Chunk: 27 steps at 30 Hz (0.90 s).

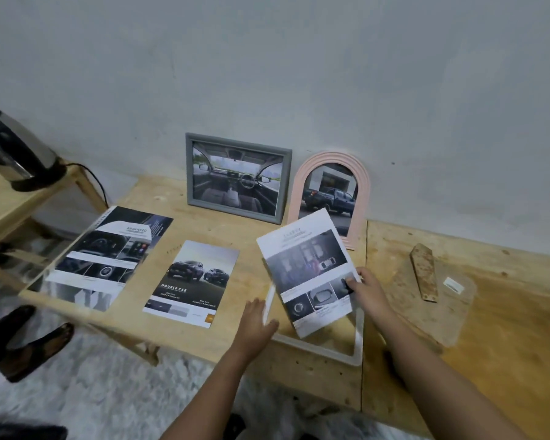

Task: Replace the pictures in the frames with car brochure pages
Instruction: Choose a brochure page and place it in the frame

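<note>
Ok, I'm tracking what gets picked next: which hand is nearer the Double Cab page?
Left. The left hand lies just right of the Double Cab page; the right hand is farther right, pinching a second brochure page.

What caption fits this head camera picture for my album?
Right hand pinches a brochure page over a white frame on the table, left hand beside it.
</note>
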Available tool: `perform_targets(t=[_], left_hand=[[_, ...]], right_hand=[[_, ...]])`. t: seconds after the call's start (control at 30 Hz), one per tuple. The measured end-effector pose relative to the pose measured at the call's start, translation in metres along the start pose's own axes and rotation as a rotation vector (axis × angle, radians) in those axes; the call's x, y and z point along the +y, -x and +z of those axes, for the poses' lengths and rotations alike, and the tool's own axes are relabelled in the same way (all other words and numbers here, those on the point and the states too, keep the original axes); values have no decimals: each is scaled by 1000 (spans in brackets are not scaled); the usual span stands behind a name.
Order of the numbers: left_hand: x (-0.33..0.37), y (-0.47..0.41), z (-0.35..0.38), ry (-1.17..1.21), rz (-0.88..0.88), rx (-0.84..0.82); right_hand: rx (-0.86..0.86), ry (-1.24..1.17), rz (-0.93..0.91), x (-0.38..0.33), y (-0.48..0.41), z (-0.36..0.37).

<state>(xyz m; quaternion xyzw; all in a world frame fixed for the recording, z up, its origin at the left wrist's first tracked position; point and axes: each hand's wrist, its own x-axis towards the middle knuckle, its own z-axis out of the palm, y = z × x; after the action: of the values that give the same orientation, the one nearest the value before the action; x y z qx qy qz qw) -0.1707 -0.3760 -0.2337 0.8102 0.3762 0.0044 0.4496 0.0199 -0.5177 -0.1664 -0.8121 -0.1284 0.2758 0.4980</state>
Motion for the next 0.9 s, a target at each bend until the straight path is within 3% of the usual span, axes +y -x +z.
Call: perform_targets(t=[0.13, 0.2, 0.43, 0.63, 0.9], left_hand=[[34, 6, -37, 631, -90, 89], [35, 6, -60, 784, -102, 111], [-28, -11, -171, 579, -44, 198], [-108, -40, -273, 563, -117, 194], [-211, -78, -372, 197, -161, 263]], right_hand=[[-124, -81, 65, -18, -5, 33], [-206, -105, 109, -31, -8, 51], [-556, -33, 130, -90, -9, 146], [-520, 27, 167, -131, -4, 272], [-534, 136, 278, -145, -5, 431]])
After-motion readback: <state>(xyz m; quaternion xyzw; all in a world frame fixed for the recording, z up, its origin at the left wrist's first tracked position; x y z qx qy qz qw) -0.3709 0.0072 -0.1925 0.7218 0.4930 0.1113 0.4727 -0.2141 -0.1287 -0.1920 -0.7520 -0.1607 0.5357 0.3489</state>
